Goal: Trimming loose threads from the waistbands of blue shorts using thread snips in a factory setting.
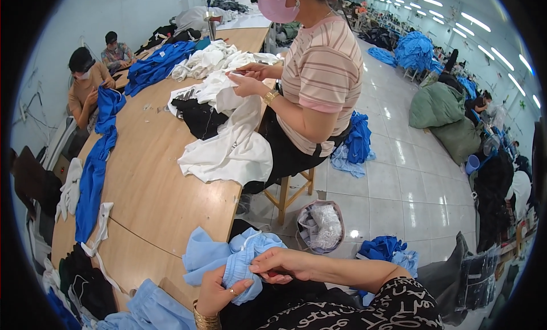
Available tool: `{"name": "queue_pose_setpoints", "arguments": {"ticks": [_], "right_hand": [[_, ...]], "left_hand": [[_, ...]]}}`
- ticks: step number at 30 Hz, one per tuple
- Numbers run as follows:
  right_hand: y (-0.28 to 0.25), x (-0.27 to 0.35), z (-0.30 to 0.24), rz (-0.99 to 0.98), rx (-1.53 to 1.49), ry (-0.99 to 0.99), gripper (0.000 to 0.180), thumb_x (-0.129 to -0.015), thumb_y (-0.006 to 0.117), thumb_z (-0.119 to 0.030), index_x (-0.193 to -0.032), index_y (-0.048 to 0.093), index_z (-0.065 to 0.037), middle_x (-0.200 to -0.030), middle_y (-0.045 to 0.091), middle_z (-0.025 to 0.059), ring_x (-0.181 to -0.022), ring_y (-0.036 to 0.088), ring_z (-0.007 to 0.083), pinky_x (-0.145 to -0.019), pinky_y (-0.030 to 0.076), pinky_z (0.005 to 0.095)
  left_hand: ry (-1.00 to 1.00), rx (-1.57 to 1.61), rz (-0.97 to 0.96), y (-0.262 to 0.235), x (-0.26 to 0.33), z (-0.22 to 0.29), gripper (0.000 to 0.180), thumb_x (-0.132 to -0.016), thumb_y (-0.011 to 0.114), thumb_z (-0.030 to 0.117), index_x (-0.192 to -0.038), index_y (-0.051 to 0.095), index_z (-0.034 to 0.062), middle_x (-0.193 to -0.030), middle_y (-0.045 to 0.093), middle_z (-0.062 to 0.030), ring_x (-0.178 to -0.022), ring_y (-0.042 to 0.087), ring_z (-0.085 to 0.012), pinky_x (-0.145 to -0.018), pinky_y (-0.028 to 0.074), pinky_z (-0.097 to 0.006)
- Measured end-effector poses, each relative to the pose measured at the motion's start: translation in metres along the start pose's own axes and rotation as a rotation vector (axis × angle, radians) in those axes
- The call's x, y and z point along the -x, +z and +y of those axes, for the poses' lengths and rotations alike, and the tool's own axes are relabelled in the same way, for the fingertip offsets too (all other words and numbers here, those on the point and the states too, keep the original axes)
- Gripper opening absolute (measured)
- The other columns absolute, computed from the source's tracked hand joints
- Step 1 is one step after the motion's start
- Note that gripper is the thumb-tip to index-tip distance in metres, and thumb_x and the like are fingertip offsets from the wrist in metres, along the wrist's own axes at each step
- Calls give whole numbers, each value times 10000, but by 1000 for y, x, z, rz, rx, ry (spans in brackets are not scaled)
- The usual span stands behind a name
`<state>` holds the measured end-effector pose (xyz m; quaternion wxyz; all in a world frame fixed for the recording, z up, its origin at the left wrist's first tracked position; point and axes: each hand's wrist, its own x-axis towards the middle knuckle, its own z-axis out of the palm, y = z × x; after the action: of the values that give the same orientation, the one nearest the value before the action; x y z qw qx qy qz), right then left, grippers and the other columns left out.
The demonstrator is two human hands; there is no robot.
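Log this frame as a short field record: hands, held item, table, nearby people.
left hand: grips the light blue garment from below, gold bangle on the wrist
right hand: pinches the same garment from above; a small dark-red tool seems to sit under the fingers, not clear
table: wooden, long, bears blue, white and black garments
co-worker opposite: seated on a wooden stool, both hands on a white garment
far end: two more seated people at blue cloth
floor: small bin of scraps
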<state>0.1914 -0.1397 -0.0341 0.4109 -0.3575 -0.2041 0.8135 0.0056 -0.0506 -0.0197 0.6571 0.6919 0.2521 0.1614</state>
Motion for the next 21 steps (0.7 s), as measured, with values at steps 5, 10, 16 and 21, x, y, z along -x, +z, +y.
{"name": "queue_pose_setpoints", "arguments": {"ticks": [5, 10, 16, 21], "right_hand": [[0, 1, 0, 8, -33, 27, 329, -861, 569, -290, -623, 486, -77, -470, 392, -27, -363, 334, 48, -335, 210, 184], [10, 10, -10, 154, 247, -146, 306, -843, 606, -274, -636, 504, -74, -529, 452, -26, -418, 373, 37, -362, 230, 175], [14, 9, -12, 320, 564, -321, 278, -828, 634, -254, -669, 526, -53, -548, 482, -21, -468, 423, 30, -414, 279, 186], [18, 10, -15, 304, 456, -248, 265, -821, 646, -235, -678, 526, -48, -563, 490, -21, -488, 440, 31, -439, 297, 186]], "left_hand": [[-11, -10, 18, 0, 1, -2, 319, -734, 725, 162, -960, 614, -35, -806, 658, -64, -711, 583, -83, -645, 469, -225], [-69, 97, 49, 5, 0, -3, 306, -752, 710, 173, -963, 615, -27, -791, 653, -55, -706, 568, -70, -642, 463, -222], [-17, 30, 107, 12, -4, 0, 287, -769, 693, 187, -955, 620, -19, -762, 643, -43, -676, 553, -69, -624, 452, -220], [1, -37, 112, 8, -5, -4, 258, -774, 685, 185, -925, 626, -15, -734, 640, -49, -658, 562, -76, -611, 457, -229]]}}
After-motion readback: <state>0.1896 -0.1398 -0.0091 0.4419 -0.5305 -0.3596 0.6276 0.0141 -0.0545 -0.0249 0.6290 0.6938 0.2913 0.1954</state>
